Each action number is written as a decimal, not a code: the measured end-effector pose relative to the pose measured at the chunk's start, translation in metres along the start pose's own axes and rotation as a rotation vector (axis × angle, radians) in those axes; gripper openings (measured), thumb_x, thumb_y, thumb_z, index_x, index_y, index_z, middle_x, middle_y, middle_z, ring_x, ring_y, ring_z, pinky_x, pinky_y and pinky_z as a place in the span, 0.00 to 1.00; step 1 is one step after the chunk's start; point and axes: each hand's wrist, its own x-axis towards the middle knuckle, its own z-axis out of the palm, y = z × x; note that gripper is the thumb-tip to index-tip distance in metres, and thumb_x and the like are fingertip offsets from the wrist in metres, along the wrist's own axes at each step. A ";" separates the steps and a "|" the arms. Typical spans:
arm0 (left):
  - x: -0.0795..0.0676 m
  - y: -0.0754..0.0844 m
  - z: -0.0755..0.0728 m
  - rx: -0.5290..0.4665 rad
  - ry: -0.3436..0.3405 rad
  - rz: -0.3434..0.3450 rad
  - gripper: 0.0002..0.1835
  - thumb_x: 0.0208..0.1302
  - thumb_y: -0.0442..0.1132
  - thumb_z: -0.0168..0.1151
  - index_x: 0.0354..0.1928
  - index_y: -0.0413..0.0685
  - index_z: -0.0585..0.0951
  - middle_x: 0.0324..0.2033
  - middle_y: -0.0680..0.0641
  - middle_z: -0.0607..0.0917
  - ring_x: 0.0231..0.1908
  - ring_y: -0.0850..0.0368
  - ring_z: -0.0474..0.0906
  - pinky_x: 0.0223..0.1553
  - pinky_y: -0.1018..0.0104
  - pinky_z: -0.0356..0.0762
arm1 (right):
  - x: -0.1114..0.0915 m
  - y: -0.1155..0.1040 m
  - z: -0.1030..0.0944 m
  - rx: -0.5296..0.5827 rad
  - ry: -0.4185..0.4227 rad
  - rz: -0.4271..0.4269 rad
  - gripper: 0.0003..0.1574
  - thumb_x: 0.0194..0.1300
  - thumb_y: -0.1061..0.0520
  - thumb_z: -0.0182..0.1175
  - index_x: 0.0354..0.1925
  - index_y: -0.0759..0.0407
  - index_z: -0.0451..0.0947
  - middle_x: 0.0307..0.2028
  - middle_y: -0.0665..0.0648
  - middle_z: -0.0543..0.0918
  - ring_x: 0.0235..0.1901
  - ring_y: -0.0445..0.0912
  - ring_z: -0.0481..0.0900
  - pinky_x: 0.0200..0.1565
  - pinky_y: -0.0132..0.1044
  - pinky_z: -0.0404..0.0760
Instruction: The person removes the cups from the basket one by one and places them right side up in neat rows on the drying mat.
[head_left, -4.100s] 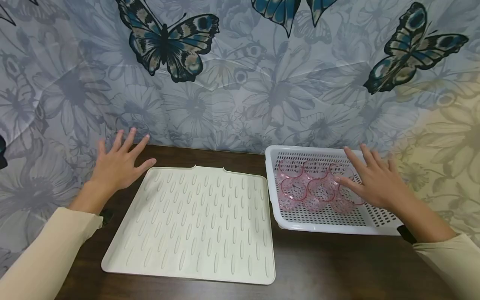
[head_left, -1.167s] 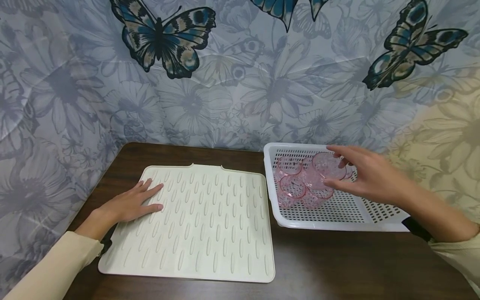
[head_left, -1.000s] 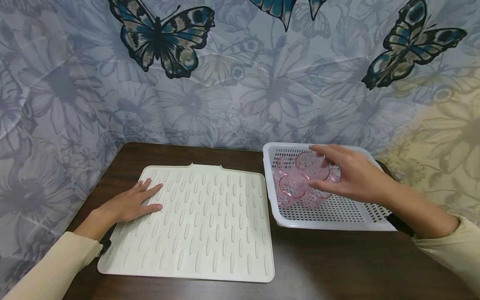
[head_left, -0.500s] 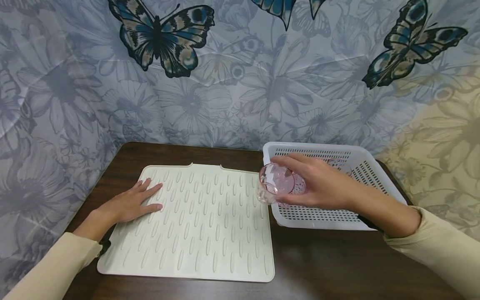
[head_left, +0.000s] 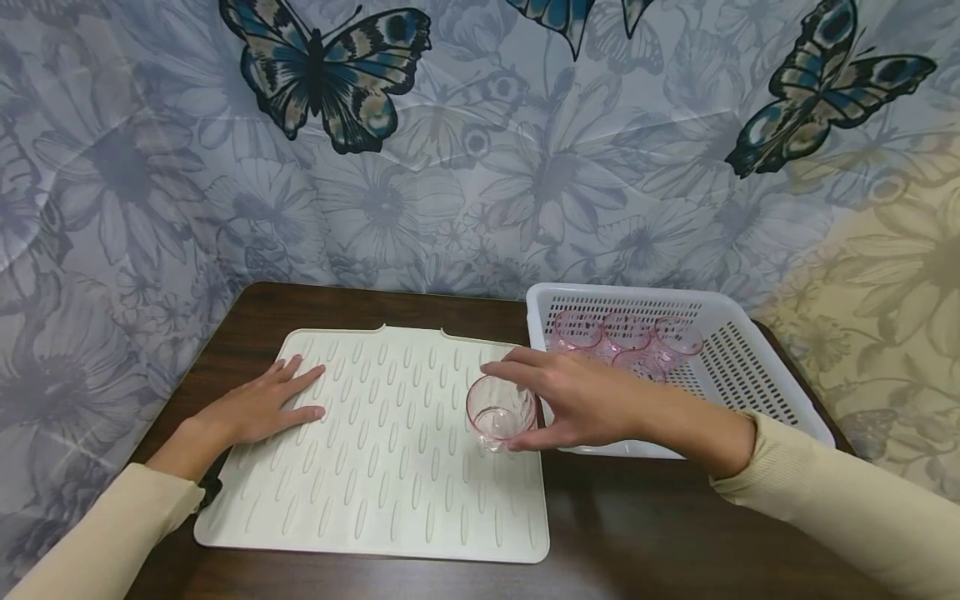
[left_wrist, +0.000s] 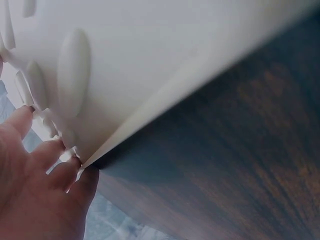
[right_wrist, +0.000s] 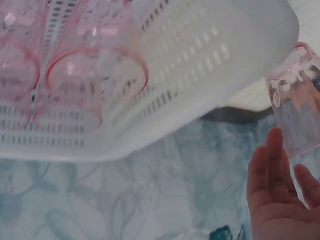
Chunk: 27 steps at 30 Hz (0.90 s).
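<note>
A clear drinking glass with a pink rim (head_left: 501, 412) is in my right hand (head_left: 581, 396), thumb on its near side and fingers on its far side. It tilts slightly over the right part of the cream ridged mat (head_left: 390, 483), its mouth towards the head camera. In the right wrist view the same glass (right_wrist: 297, 112) shows beyond the fingertips. My left hand (head_left: 258, 408) rests spread on the mat's left edge, holding nothing. Close up in the left wrist view, the left fingers (left_wrist: 52, 155) lie along the border of the mat (left_wrist: 135, 65).
A white perforated basket (head_left: 750, 358) stands right of the mat, with several pink glasses (head_left: 628, 333) grouped in its left part, some behind my right hand. Dark wooden table (head_left: 645, 533) surrounds the mat and basket. Butterfly-patterned cloth (head_left: 480, 183) hangs behind the table.
My right hand has lifted a glass from the basket and carried it left over the mat. My left hand came down from beyond the mat onto its left edge, then stayed still.
</note>
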 end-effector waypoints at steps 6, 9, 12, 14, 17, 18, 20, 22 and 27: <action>0.000 0.000 0.000 -0.011 0.003 0.002 0.44 0.68 0.68 0.52 0.77 0.49 0.60 0.74 0.28 0.52 0.72 0.24 0.45 0.59 0.24 0.55 | 0.007 0.000 0.019 0.033 -0.048 -0.046 0.46 0.58 0.38 0.71 0.67 0.58 0.69 0.54 0.54 0.77 0.36 0.43 0.81 0.43 0.35 0.82; 0.000 0.000 0.000 -0.014 0.006 0.001 0.45 0.68 0.69 0.51 0.77 0.49 0.60 0.74 0.28 0.52 0.72 0.24 0.45 0.59 0.24 0.55 | 0.008 0.001 0.025 0.024 -0.071 -0.048 0.46 0.58 0.38 0.72 0.67 0.58 0.70 0.53 0.54 0.77 0.37 0.44 0.82 0.44 0.35 0.82; 0.000 0.000 0.000 -0.018 0.005 -0.004 0.45 0.68 0.69 0.51 0.77 0.49 0.60 0.74 0.28 0.51 0.72 0.25 0.44 0.60 0.24 0.54 | 0.008 0.001 0.030 0.013 -0.100 -0.037 0.47 0.57 0.39 0.72 0.67 0.59 0.70 0.53 0.53 0.77 0.39 0.43 0.82 0.45 0.36 0.82; 0.000 0.001 0.000 -0.016 0.003 -0.005 0.44 0.68 0.69 0.51 0.77 0.49 0.60 0.74 0.29 0.51 0.72 0.25 0.45 0.60 0.24 0.55 | 0.008 0.002 0.033 0.007 -0.120 -0.025 0.47 0.57 0.39 0.72 0.67 0.58 0.70 0.53 0.52 0.78 0.38 0.42 0.82 0.43 0.37 0.82; 0.000 0.001 0.000 -0.009 0.004 -0.002 0.44 0.68 0.68 0.52 0.77 0.50 0.60 0.74 0.29 0.52 0.72 0.25 0.45 0.59 0.24 0.55 | 0.009 0.003 0.038 -0.005 -0.150 -0.006 0.47 0.56 0.39 0.72 0.67 0.57 0.71 0.52 0.52 0.78 0.36 0.40 0.81 0.42 0.38 0.82; 0.000 0.001 0.000 -0.006 0.004 -0.003 0.44 0.68 0.68 0.52 0.77 0.50 0.60 0.74 0.29 0.52 0.72 0.25 0.45 0.59 0.24 0.56 | 0.009 0.003 0.039 -0.011 -0.159 -0.001 0.47 0.56 0.38 0.72 0.67 0.56 0.71 0.52 0.51 0.78 0.36 0.40 0.81 0.42 0.39 0.82; 0.000 0.001 0.001 -0.003 0.006 -0.004 0.44 0.68 0.68 0.52 0.77 0.50 0.60 0.74 0.29 0.52 0.72 0.25 0.46 0.59 0.24 0.56 | 0.009 0.004 0.042 -0.018 -0.176 0.000 0.47 0.56 0.39 0.72 0.67 0.57 0.71 0.52 0.51 0.78 0.37 0.40 0.81 0.43 0.39 0.83; 0.000 0.000 0.002 0.001 0.009 -0.003 0.44 0.68 0.68 0.52 0.77 0.50 0.60 0.74 0.28 0.52 0.72 0.24 0.46 0.59 0.24 0.56 | 0.008 0.004 0.044 -0.023 -0.184 -0.002 0.47 0.56 0.39 0.72 0.67 0.57 0.71 0.52 0.52 0.78 0.40 0.41 0.82 0.44 0.39 0.83; 0.000 -0.001 0.003 -0.006 0.012 -0.005 0.45 0.68 0.69 0.51 0.77 0.50 0.60 0.74 0.29 0.52 0.72 0.24 0.45 0.60 0.24 0.55 | 0.006 0.006 0.047 -0.022 -0.186 0.005 0.45 0.54 0.40 0.73 0.65 0.57 0.73 0.52 0.52 0.78 0.44 0.43 0.83 0.46 0.39 0.83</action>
